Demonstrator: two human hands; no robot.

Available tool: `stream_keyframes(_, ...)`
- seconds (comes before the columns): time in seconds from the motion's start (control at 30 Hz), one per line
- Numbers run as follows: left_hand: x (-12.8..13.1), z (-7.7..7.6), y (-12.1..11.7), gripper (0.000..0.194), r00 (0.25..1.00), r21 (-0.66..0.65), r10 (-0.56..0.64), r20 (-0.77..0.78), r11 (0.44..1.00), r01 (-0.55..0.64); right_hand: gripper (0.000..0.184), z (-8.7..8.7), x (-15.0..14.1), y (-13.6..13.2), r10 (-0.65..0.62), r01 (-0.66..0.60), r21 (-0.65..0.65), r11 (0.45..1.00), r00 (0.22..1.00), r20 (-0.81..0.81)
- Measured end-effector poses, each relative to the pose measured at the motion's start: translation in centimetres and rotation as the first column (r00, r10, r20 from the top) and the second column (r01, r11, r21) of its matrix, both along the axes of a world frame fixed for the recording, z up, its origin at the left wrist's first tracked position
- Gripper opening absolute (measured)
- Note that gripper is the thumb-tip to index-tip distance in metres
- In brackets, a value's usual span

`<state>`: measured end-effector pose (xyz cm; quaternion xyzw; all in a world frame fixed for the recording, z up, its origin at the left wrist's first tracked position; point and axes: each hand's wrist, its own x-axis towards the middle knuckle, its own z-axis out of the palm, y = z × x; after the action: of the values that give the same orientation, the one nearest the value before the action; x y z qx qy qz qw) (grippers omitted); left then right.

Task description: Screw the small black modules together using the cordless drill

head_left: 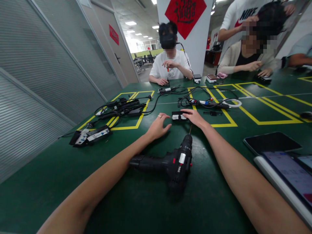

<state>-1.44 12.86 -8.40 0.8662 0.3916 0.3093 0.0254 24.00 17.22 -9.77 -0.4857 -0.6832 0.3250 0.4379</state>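
A small black box with white parts along its front (179,116) lies on the green table ahead of me. My right hand (195,117) grips its right end, fingers over the top edge; the thumb is mostly hidden. Just off the box's left end is my left hand (159,126), thumb and fingers apart, with nothing in it. A black cordless power drill (179,161) lies on its side between my forearms. Its thin bit points away from me, towards my right hand, and its handle reaches left to my left forearm.
Tangled black cables and adapters (124,109) lie left, near black-and-white pieces (91,136). Beyond the box are corded pen-like tools (207,104) and a white ring (235,103). Phone-like devices (273,143) lie right. Across the table sits a person in a headset (170,61); others are at right.
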Motion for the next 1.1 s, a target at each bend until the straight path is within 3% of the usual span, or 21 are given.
stream_keyframes(0.1,0.8,1.0,0.5,0.048,0.973,0.063,-0.102,-0.208,0.991,0.118,0.038,0.1,0.0,0.1,-0.006,0.005,0.012,1.0,0.999,0.034)
stream_keyframes(0.17,1.5,1.1,1.4,0.055,0.958,0.1,-0.132,-0.256,0.982,0.162,0.038,0.1,0.0,0.0,-0.006,0.005,0.026,1.0,0.999,0.04)
stream_keyframes(0.27,2.8,0.5,2.8,0.059,0.96,0.135,-0.153,-0.235,0.973,0.188,0.039,0.2,0.0,-0.2,0.014,-0.015,0.032,0.999,0.999,0.03)
stream_keyframes(0.37,3.6,-0.2,3.5,0.049,0.967,0.152,-0.152,-0.202,0.971,0.185,0.04,0.2,-0.3,-0.3,0.045,-0.045,0.037,0.998,0.999,0.015)
stream_keyframes(0.5,3.6,-0.4,3.4,0.038,0.976,0.174,-0.101,-0.192,0.975,0.135,0.04,0.1,-0.7,-0.3,0.062,-0.064,0.04,0.997,0.998,0.031)
stream_keyframes(0.7,2.9,0.0,2.7,0.037,0.984,0.181,-0.111,-0.138,0.974,0.135,0.041,0.3,-0.9,-0.5,0.059,-0.062,0.046,0.997,0.996,0.063)
stream_keyframes(0.8,2.6,0.2,2.3,0.037,0.992,0.177,-0.107,-0.06,0.977,0.116,0.034,1.5,-1.3,-1.1,-0.08,0.071,0.133,0.989,0.995,0.062)
stream_keyframes(0.9,2.6,0.5,2.1,0.037,0.994,0.197,-0.107,0.014,0.975,0.102,0.032,3.6,-2.3,-1.9,-0.24,0.25,0.285,0.925,0.968,-0.069)
stream_keyframes(0.97,2.7,0.6,2.0,0.038,0.993,0.221,-0.1,0.055,0.972,0.086,0.032,5.0,-3.2,-2.4,-0.203,0.225,0.312,0.923,0.974,-0.101)
stream_keyframes(1.1,2.7,0.6,2.1,0.037,0.991,0.252,-0.057,0.119,0.967,0.025,0.032,6.2,-5.6,-3.3,0.033,-0.018,0.208,0.978,0.997,-0.07)
